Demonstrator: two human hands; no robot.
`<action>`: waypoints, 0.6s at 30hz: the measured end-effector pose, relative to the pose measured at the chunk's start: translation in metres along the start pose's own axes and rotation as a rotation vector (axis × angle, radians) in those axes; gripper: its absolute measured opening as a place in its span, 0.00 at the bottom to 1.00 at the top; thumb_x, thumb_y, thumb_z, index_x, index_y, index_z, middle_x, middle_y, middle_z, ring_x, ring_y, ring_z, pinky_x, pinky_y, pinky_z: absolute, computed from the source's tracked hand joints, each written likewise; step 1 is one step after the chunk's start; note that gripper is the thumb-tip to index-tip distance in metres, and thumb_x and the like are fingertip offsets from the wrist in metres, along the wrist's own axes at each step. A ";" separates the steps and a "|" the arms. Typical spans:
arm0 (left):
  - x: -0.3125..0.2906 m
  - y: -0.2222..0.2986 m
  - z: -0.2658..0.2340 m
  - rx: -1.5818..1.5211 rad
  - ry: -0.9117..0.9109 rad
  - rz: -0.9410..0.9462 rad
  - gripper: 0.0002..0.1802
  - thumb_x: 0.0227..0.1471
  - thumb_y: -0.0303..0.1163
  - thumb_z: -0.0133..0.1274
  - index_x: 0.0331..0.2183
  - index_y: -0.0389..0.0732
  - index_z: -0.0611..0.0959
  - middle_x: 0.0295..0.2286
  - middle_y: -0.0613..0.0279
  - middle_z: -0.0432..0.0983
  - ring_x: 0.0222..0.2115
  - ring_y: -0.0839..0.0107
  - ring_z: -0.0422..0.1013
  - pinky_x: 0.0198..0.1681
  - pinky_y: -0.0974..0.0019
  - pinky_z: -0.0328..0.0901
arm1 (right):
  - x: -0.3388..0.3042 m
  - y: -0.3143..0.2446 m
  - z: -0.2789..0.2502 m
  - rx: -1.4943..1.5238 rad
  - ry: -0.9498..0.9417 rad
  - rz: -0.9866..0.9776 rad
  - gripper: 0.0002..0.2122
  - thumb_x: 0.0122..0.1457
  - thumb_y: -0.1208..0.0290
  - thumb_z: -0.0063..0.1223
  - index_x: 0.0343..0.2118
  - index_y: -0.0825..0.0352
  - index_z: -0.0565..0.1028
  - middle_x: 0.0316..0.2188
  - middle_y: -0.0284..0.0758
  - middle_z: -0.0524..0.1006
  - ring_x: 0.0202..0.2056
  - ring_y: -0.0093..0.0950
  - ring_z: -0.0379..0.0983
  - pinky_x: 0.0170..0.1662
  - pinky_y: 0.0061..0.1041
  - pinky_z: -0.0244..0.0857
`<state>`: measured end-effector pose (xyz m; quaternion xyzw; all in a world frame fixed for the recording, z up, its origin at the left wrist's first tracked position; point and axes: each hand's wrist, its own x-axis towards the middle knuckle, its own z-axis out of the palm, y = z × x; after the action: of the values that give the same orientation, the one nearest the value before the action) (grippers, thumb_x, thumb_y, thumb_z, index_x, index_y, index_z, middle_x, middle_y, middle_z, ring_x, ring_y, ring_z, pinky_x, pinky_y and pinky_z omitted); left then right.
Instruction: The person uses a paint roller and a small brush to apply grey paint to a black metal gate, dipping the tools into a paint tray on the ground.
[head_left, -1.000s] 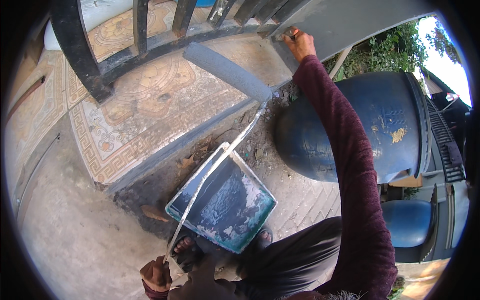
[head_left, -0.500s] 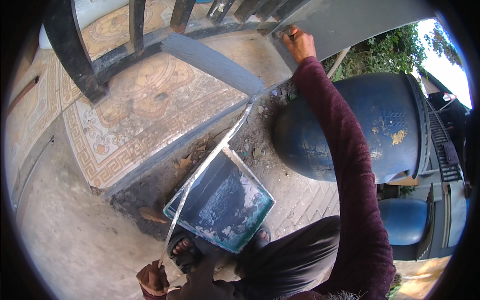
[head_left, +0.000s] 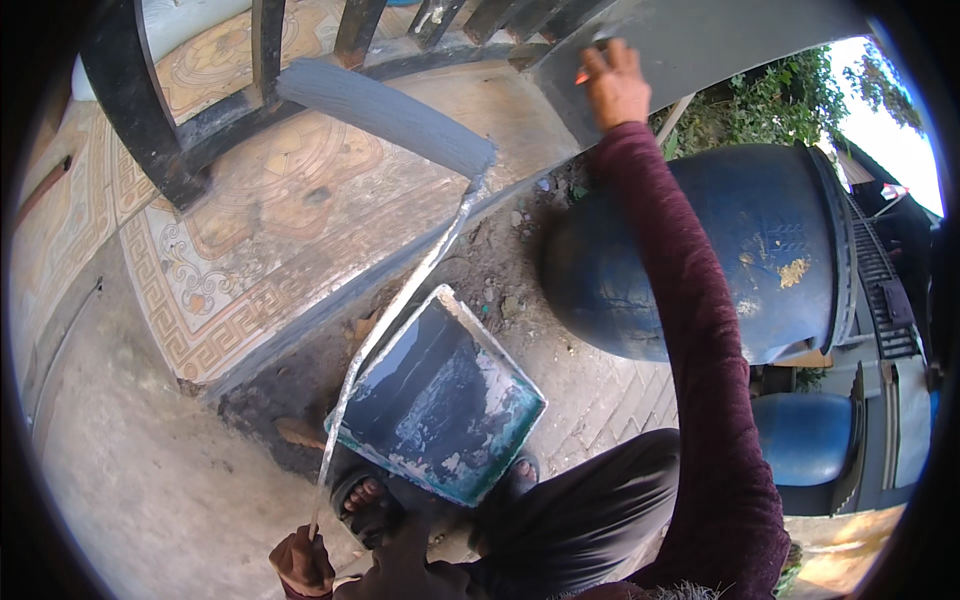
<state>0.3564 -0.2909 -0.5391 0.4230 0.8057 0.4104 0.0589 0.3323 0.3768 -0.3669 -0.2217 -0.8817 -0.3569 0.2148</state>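
Observation:
My left hand is closed round the lower end of a paint roller's long, paint-spattered handle. Its grey-coated roller sleeve is over the tiled step, close to the foot of the black railing. Stretched far forward, my right hand is at the grey wall, fingers bent. A bit of something dark and orange shows at its fingertips, too small to name. Between my feet and the step stands a paint tray with grey paint inside and a worn green-and-white rim; the handle passes over its left side.
Black railing bars stand along the patterned tile step. A large blue barrel lies right of the tray, close under my right arm. Farther right is another blue barrel. Green plants grow behind the wall.
The roller has shifted left and up a little, its handle swinging with it. My right hand has moved slightly right and up along the wall, its fingers now less tightly curled.

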 end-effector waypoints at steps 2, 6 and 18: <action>-0.004 -0.005 0.005 -0.004 0.065 0.023 0.09 0.44 0.17 0.49 0.33 0.27 0.75 0.15 0.50 0.70 0.11 0.59 0.67 0.16 0.61 0.61 | -0.018 -0.011 0.034 0.021 -0.055 -0.110 0.08 0.55 0.72 0.48 0.38 0.54 0.75 0.37 0.35 0.69 0.41 0.36 0.70 0.37 0.34 0.73; -0.005 -0.003 -0.006 -0.006 -0.045 -0.025 0.09 0.45 0.17 0.49 0.33 0.27 0.75 0.17 0.49 0.73 0.13 0.57 0.70 0.17 0.62 0.63 | -0.017 -0.004 0.042 0.381 -0.002 0.001 0.07 0.57 0.68 0.49 0.39 0.56 0.75 0.35 0.39 0.71 0.34 0.42 0.74 0.36 0.37 0.72; -0.010 -0.003 -0.005 -0.037 0.022 -0.001 0.11 0.45 0.17 0.50 0.35 0.28 0.76 0.16 0.49 0.72 0.13 0.56 0.69 0.18 0.61 0.63 | 0.025 0.025 -0.010 0.023 0.181 0.015 0.10 0.50 0.74 0.50 0.36 0.55 0.75 0.38 0.34 0.68 0.44 0.35 0.67 0.37 0.35 0.72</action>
<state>0.3585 -0.3020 -0.5400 0.4168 0.7988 0.4299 0.0580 0.3279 0.3911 -0.3336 -0.1927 -0.8609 -0.3636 0.2991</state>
